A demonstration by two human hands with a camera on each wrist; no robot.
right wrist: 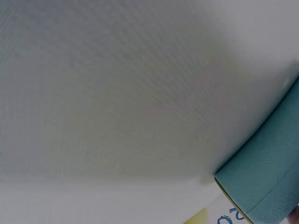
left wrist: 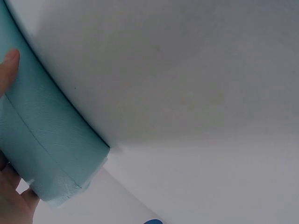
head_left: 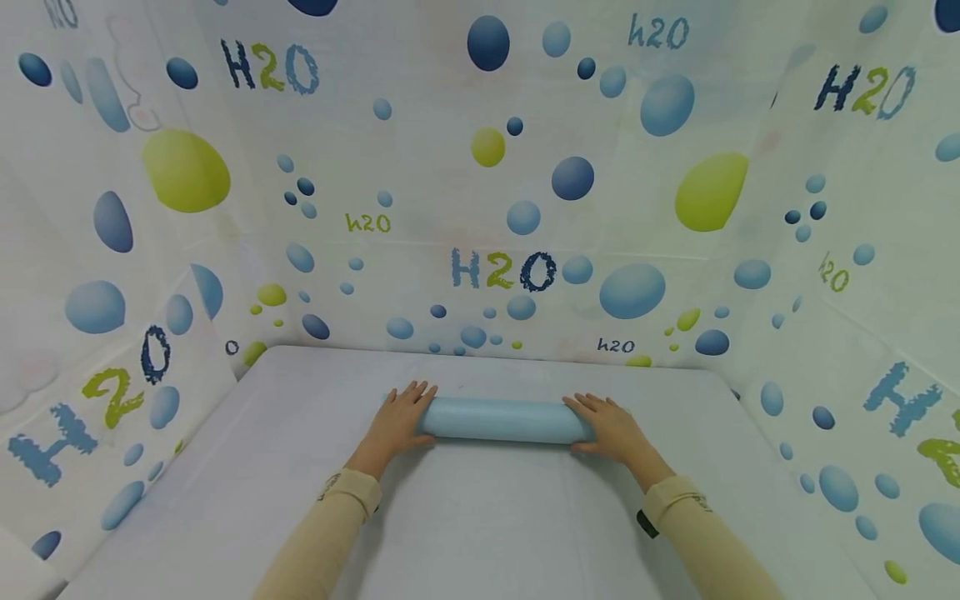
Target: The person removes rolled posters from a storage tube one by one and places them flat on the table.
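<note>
A light blue roll, which looks like a rolled-up mat with a leathery surface, lies crosswise on the white table. My left hand grips its left end, thumb on the near side and fingers over the top. At the other end my right hand holds it in the same way. The left wrist view shows a seam line along the roll and the thumb against it. In the right wrist view the roll's end shows a thin yellowish edge; that hand is almost wholly out of frame.
The white-covered table stretches toward me and to both sides of the roll. White sheets printed with blue and green drops and "H2O" lettering enclose it at the back, left and right. A dark piece shows beneath the right cuff.
</note>
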